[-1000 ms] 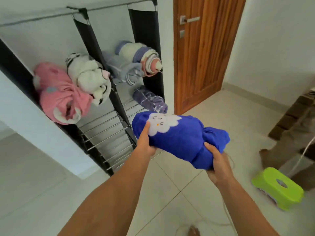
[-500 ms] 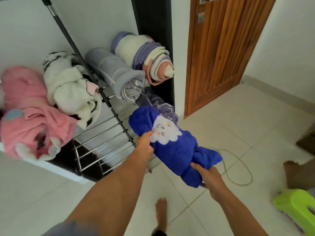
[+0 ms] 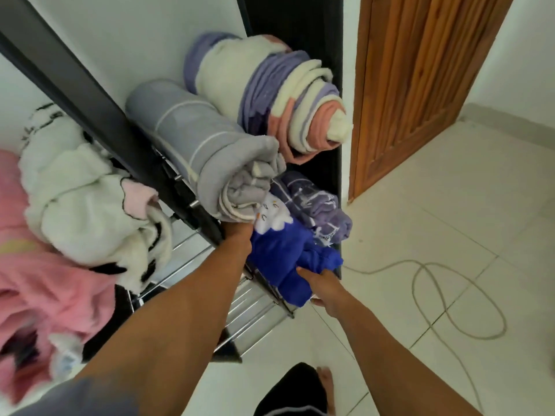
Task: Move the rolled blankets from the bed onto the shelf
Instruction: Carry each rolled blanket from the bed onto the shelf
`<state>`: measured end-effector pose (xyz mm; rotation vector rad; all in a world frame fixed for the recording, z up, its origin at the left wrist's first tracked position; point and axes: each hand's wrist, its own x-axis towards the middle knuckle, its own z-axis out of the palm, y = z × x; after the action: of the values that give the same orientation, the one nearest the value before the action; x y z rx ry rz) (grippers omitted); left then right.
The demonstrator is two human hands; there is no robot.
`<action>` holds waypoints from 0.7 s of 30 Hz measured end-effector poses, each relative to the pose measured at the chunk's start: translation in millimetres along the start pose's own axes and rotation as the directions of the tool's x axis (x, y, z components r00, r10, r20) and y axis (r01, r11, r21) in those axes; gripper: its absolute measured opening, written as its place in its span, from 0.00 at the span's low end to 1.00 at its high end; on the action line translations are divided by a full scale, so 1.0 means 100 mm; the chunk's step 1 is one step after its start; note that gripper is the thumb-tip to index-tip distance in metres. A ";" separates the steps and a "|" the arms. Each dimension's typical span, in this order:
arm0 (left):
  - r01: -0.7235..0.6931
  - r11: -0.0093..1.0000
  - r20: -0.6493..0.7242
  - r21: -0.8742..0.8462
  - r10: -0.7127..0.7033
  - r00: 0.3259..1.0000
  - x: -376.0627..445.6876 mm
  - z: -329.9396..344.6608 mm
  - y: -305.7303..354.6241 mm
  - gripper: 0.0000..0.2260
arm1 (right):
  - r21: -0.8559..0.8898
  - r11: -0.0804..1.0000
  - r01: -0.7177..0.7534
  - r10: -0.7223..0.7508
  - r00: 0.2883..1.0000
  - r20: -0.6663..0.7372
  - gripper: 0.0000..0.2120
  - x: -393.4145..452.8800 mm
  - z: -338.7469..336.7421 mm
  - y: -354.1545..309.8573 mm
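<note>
A rolled blue blanket [image 3: 285, 253] with a white cloud face lies partly in the lower right compartment of the black wire shelf [image 3: 258, 319]. My left hand [image 3: 237, 232] grips its far end, tucked under the grey roll. My right hand [image 3: 321, 285] holds its near end at the shelf's front edge. A purple patterned roll [image 3: 318, 205] lies beside it on the same tier. Above sit a grey striped roll [image 3: 195, 145] and a purple, cream and pink roll [image 3: 282, 97].
A white fluffy blanket [image 3: 87, 199] and a pink one [image 3: 36, 289] fill the left compartment. A wooden door [image 3: 420, 79] stands to the right. A grey cable [image 3: 450, 298] loops over the tiled floor. My bare foot [image 3: 326, 388] is near the shelf.
I have stepped closer to the shelf. Both hands have pushed the blue blanket forward and down into the lower right compartment, beside the purple roll.
</note>
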<state>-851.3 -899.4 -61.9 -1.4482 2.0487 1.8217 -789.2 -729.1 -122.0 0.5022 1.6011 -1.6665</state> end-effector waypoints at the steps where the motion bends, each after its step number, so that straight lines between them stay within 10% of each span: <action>1: -0.005 0.997 0.017 0.073 0.004 1.000 0.03 0.01 -0.03 0.23 | 0.005 1.000 -0.024 0.024 1.000 0.007 0.20 0.07 0.07 -0.01; 6: -0.133 0.925 0.127 0.356 0.092 0.988 0.06 0.12 -0.33 0.32 | 0.140 0.986 -0.087 0.084 0.996 0.026 0.20 0.22 0.20 0.00; 9: -0.308 0.688 0.231 0.657 0.205 0.951 0.15 0.19 -0.45 0.35 | 0.206 0.975 -0.084 0.077 0.996 0.039 0.19 0.25 0.16 0.04; 21: -0.353 0.556 0.287 0.753 0.206 0.935 -0.08 0.12 -0.55 0.35 | -0.109 0.983 -0.147 0.151 0.988 0.033 0.25 0.06 -0.16 0.09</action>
<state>-817.0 -878.3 -102.7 -0.6952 2.5718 0.7455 -789.9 -714.5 -134.3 0.5171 1.5731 -1.4637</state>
